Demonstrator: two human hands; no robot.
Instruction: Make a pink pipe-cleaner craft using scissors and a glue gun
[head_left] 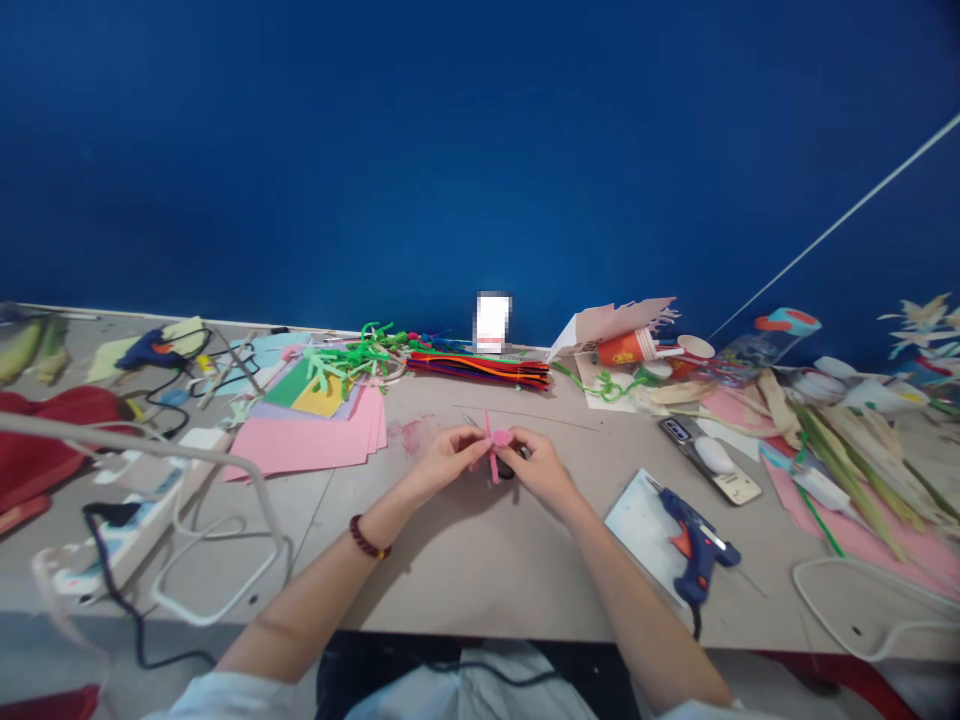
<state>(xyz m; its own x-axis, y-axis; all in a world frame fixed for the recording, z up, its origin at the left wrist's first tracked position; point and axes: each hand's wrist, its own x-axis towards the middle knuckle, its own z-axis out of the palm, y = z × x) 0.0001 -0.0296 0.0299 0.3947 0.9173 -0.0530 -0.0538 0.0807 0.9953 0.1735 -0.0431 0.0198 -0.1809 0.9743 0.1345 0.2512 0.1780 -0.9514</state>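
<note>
Bead bracelet [366, 537] (red), left hand [448, 458], right hand [541, 468] pinching pink pipe cleaner [491, 450]

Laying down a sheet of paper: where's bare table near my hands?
Bare tabletop lies between your forearms, below the left hand and right hand holding the pink pipe-cleaner piece, and beyond them, up to the pipe cleaner bundle. The pink paper stack and hot glue gun border it. Crowded: the long leaves at far right, and around the power strip.

Deep blue wall [480, 150], long beige tabletop [480, 590] against it, thin white diagonal line [832, 225] at right
</note>
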